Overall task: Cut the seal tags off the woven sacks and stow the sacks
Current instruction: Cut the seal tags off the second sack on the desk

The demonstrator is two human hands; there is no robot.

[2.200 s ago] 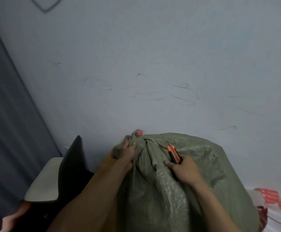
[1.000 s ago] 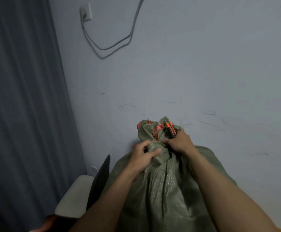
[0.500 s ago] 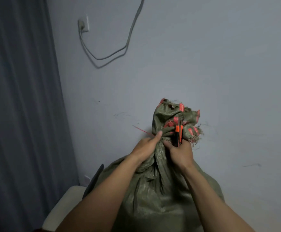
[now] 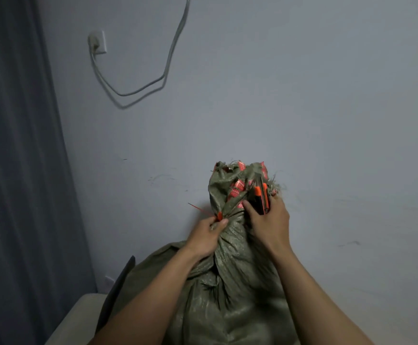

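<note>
Woven sack [image 4: 228,295], left hand [image 4: 206,236] pinching neck at seal tag [image 4: 219,216], right hand [image 4: 269,225] holding cutter [image 4: 261,199], wall [image 4: 302,108] behind

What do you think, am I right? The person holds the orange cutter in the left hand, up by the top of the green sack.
Not quite. The orange cutter is in the right hand, not the left, up by the top of the green sack. The head view shows it; the left hand pinches the tied neck.

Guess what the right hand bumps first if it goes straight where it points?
Probably the sack's bunched top: the right hand and its orange knife point up right against it, though depth is unclear.
</note>
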